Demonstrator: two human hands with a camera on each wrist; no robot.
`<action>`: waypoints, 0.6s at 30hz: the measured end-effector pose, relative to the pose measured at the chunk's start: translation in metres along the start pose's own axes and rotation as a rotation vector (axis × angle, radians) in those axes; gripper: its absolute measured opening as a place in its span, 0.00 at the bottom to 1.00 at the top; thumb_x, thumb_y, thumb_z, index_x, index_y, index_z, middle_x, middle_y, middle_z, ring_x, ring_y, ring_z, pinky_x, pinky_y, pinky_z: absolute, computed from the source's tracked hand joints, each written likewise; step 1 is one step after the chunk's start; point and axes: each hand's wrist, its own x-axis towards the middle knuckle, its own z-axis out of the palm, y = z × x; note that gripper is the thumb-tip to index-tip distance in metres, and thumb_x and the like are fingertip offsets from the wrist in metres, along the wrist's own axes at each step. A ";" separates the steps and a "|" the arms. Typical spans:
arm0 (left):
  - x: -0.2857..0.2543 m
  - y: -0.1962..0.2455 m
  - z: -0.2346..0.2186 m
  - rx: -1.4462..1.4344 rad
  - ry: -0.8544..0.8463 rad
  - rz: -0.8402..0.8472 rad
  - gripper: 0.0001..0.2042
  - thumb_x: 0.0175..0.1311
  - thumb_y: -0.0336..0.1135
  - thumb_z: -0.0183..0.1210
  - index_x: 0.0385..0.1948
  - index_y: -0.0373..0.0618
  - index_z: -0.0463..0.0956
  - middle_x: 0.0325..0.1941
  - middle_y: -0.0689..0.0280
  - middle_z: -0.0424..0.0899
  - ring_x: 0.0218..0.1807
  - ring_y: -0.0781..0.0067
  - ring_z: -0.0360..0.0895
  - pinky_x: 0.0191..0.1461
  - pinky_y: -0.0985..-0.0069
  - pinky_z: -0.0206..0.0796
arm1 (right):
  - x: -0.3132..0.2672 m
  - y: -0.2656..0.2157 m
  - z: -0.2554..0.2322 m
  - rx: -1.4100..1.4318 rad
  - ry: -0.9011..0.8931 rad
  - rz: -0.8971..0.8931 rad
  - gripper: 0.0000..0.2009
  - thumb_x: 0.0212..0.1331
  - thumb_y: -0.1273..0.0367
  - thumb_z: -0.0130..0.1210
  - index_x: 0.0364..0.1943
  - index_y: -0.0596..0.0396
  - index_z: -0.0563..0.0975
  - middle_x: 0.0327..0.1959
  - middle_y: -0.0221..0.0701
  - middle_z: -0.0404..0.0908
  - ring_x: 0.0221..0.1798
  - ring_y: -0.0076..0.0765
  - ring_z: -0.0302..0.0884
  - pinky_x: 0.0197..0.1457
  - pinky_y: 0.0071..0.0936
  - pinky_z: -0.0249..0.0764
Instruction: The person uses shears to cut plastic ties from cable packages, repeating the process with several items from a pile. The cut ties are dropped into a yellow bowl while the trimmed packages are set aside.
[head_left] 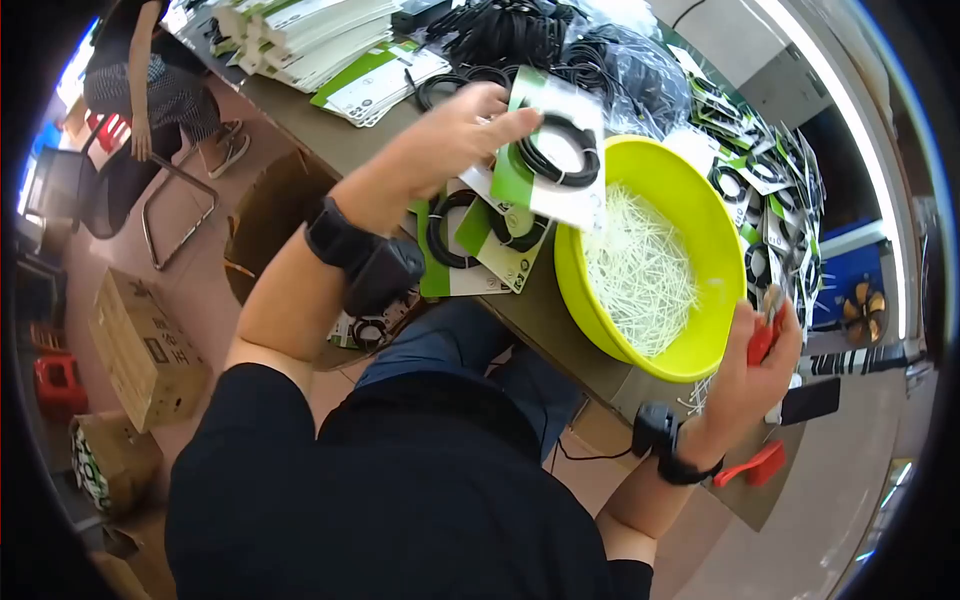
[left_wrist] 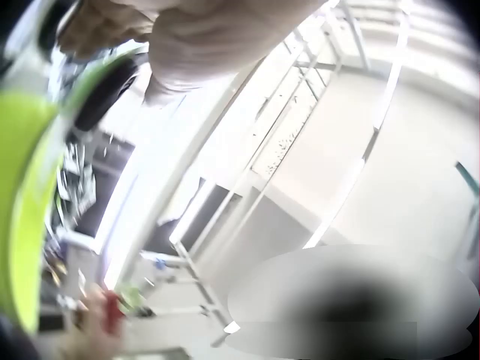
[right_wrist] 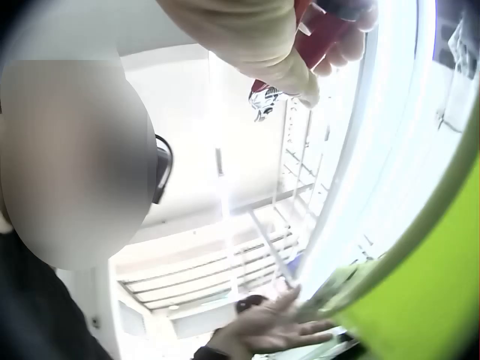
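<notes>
My left hand [head_left: 455, 140] pinches the edge of a green and white card [head_left: 515, 175], its thumb lying over the card's front. A coil of black cable [head_left: 560, 155] is fixed to this card, tilted beside the basin's far-left rim. In the left wrist view the coil [left_wrist: 97, 94] is blurred beside the hand. My right hand [head_left: 750, 365] grips red-handled pliers [head_left: 762, 338], metal end up, near the basin's right side; their red handle [right_wrist: 322, 41] shows in the right wrist view. Many thin white strips [head_left: 640, 270] lie in the yellow-green basin [head_left: 715, 250].
More carded cables [head_left: 485, 240] lie on the table left of the basin, and a heap of them [head_left: 765, 195] is to its right. Loose black cables [head_left: 510, 35] and stacked cards [head_left: 315, 40] are at the back. A dark phone-like slab [head_left: 810, 400] and a red tool [head_left: 755, 465] lie at right.
</notes>
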 end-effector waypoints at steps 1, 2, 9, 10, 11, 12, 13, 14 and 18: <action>0.006 -0.028 -0.019 0.193 0.181 0.068 0.33 0.60 0.56 0.55 0.54 0.31 0.63 0.48 0.56 0.73 0.49 0.69 0.72 0.51 0.73 0.68 | -0.008 -0.010 -0.004 0.200 -0.066 0.061 0.17 0.46 0.76 0.60 0.44 0.59 0.75 0.40 0.37 0.78 0.41 0.31 0.76 0.46 0.25 0.71; 0.008 -0.053 -0.036 0.388 0.361 0.129 0.35 0.59 0.58 0.55 0.55 0.32 0.63 0.50 0.57 0.73 0.51 0.70 0.71 0.54 0.76 0.65 | -0.017 -0.023 -0.008 0.398 -0.136 0.127 0.17 0.46 0.75 0.60 0.44 0.59 0.75 0.41 0.39 0.77 0.42 0.33 0.75 0.47 0.27 0.71; -0.003 -0.080 -0.075 0.011 0.055 -0.429 0.36 0.56 0.61 0.56 0.53 0.33 0.65 0.53 0.57 0.72 0.50 0.70 0.71 0.55 0.72 0.65 | -0.053 -0.087 0.044 0.529 -0.913 -0.348 0.20 0.47 0.74 0.58 0.48 0.60 0.71 0.64 0.48 0.60 0.63 0.52 0.64 0.63 0.35 0.61; 0.000 -0.081 -0.073 -0.008 0.033 -0.457 0.36 0.56 0.62 0.56 0.53 0.34 0.67 0.52 0.57 0.74 0.50 0.70 0.72 0.55 0.72 0.65 | -0.054 -0.090 0.059 0.523 -0.919 -0.362 0.20 0.47 0.74 0.58 0.48 0.60 0.71 0.64 0.48 0.60 0.63 0.52 0.64 0.63 0.35 0.61; 0.003 -0.081 -0.071 -0.020 0.039 -0.451 0.36 0.56 0.62 0.56 0.53 0.34 0.67 0.52 0.57 0.74 0.50 0.70 0.72 0.55 0.72 0.65 | -0.056 -0.091 0.073 0.454 -0.870 -0.414 0.20 0.46 0.74 0.59 0.48 0.59 0.71 0.65 0.49 0.59 0.64 0.55 0.61 0.64 0.37 0.59; 0.008 -0.081 -0.068 -0.050 -0.040 -0.479 0.35 0.56 0.62 0.56 0.51 0.35 0.69 0.50 0.58 0.75 0.49 0.71 0.73 0.55 0.73 0.65 | -0.058 -0.091 0.087 0.384 -0.817 -0.466 0.21 0.45 0.74 0.60 0.48 0.58 0.71 0.65 0.49 0.57 0.65 0.57 0.58 0.66 0.39 0.56; 0.013 -0.079 -0.065 -0.078 -0.122 -0.502 0.34 0.55 0.62 0.56 0.50 0.36 0.70 0.49 0.59 0.76 0.49 0.71 0.73 0.54 0.74 0.66 | -0.061 -0.089 0.101 0.375 -0.814 -0.479 0.21 0.45 0.74 0.60 0.48 0.58 0.71 0.65 0.49 0.57 0.65 0.57 0.58 0.66 0.39 0.56; 0.018 -0.077 -0.064 -0.102 -0.205 -0.522 0.33 0.55 0.62 0.56 0.48 0.37 0.72 0.47 0.60 0.78 0.48 0.71 0.74 0.53 0.75 0.67 | -0.063 -0.085 0.115 0.330 -0.786 -0.496 0.22 0.44 0.74 0.60 0.48 0.57 0.71 0.66 0.49 0.56 0.66 0.57 0.57 0.66 0.39 0.55; 0.031 -0.065 -0.051 -0.221 -0.242 -0.569 0.31 0.54 0.62 0.57 0.44 0.39 0.76 0.42 0.62 0.80 0.45 0.71 0.76 0.51 0.76 0.69 | -0.070 -0.074 0.143 0.250 -0.729 -0.515 0.25 0.40 0.75 0.62 0.49 0.55 0.70 0.66 0.47 0.56 0.67 0.58 0.52 0.68 0.43 0.53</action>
